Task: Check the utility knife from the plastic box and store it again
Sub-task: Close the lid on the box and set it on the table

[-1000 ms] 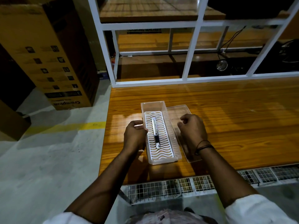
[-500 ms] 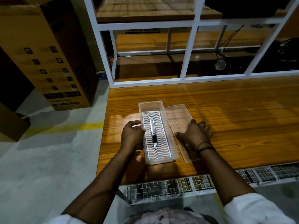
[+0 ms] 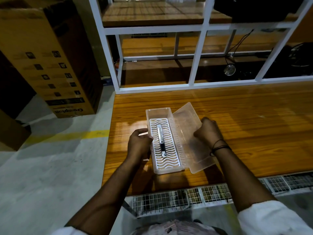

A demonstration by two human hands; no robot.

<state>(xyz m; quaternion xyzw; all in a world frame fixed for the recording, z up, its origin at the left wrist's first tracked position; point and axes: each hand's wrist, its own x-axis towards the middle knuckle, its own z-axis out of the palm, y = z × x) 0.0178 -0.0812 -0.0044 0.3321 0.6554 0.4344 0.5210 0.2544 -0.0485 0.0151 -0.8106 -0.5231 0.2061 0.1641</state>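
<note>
A clear plastic box (image 3: 158,114) stands open on the wooden table (image 3: 245,119), with a white wavy grid in its bottom. The utility knife (image 3: 161,140), silver with a black middle, lies lengthwise on that grid. My left hand (image 3: 138,144) grips the box's left wall. My right hand (image 3: 208,131) holds the clear lid (image 3: 186,119) by its right edge, tilted up so its left edge rests along the box's right rim.
A white metal shelf frame (image 3: 196,61) rises behind the table. A tall cardboard carton (image 3: 50,56) stands on the floor at the left. A wire mesh rack (image 3: 186,195) runs under the table's near edge. The table's left edge lies close to the box.
My right hand moved from beside the box onto the flat lid, gripped it, and tilted its right side up against the box. The left hand stayed on the box.
</note>
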